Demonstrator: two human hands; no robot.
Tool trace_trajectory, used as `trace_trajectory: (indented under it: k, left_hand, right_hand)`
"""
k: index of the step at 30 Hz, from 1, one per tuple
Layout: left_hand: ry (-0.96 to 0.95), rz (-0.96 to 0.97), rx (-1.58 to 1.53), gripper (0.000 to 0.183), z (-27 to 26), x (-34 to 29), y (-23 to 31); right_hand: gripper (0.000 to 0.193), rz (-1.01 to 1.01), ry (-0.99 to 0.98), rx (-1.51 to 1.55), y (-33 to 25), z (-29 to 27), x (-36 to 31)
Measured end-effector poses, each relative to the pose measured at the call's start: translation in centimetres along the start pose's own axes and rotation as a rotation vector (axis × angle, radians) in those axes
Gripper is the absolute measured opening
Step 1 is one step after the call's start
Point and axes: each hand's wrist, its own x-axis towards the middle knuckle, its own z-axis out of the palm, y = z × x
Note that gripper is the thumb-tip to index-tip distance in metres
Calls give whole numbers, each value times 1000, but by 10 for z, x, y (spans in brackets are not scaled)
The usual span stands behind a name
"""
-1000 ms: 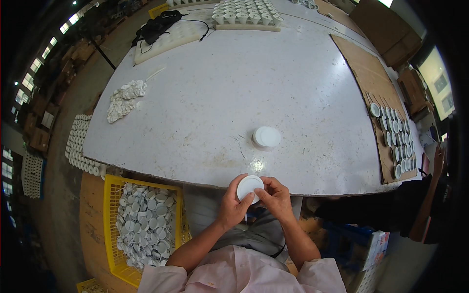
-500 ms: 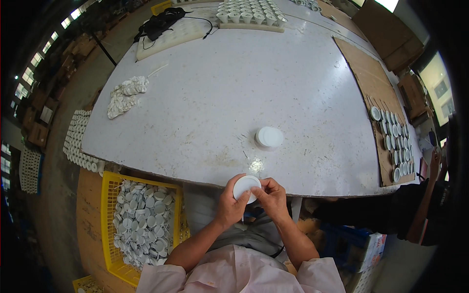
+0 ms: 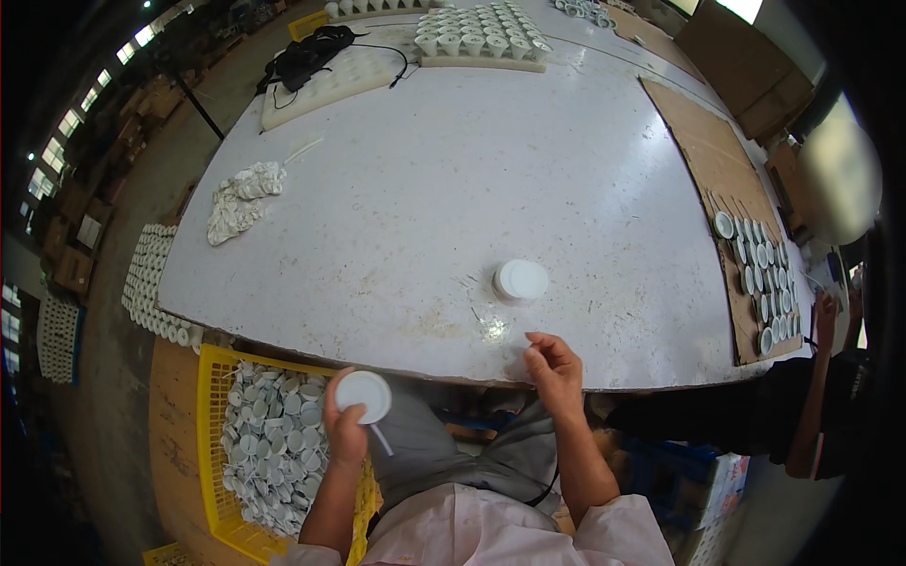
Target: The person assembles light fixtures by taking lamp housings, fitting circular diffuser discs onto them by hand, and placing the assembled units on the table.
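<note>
My left hand (image 3: 345, 429) grips a white round disc (image 3: 364, 396), thumb across its face and fingers behind it. A thin pale strip or wire hangs from its lower edge. This hand is beside the yellow plastic basket (image 3: 209, 415), which holds a heap of small whitish discs with thin stems (image 3: 274, 443). Over the table's near edge, my right hand (image 3: 559, 377) is closed in a pinch, thumb against fingertips; what it holds, if anything, is too small to make out. Just beyond it on the table stands a short white round piece, perhaps stacked discs (image 3: 521, 280).
A crumpled white cloth (image 3: 243, 198) lies at left on the table (image 3: 406, 208). Far back are a foam tray (image 3: 330, 90) with a black bundle and rows of white cups (image 3: 481, 38). At right, spoon-like pieces (image 3: 755, 269) lie on cardboard (image 3: 694, 141); a person (image 3: 821, 396) works nearby.
My hands have parted. The left has carried the white disc leftward toward the basket; the right has let go of it and moved slightly right, over the table edge.
</note>
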Motion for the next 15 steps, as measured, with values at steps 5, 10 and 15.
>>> trace_trajectory:
  k: [5,10,15]
  left_hand:
    - [502,-71,110,64,-185,24,-51]
    - [821,-260,193,54,-367,2,-103]
    - [698,-339,578,40,-387,13,-106]
  right_hand:
    - [22,-51,203,-85,-11,-36,20]
    - [23,-146,248,-179,0,-62,20]
    - [24,-340,433,-435,0,-108,27]
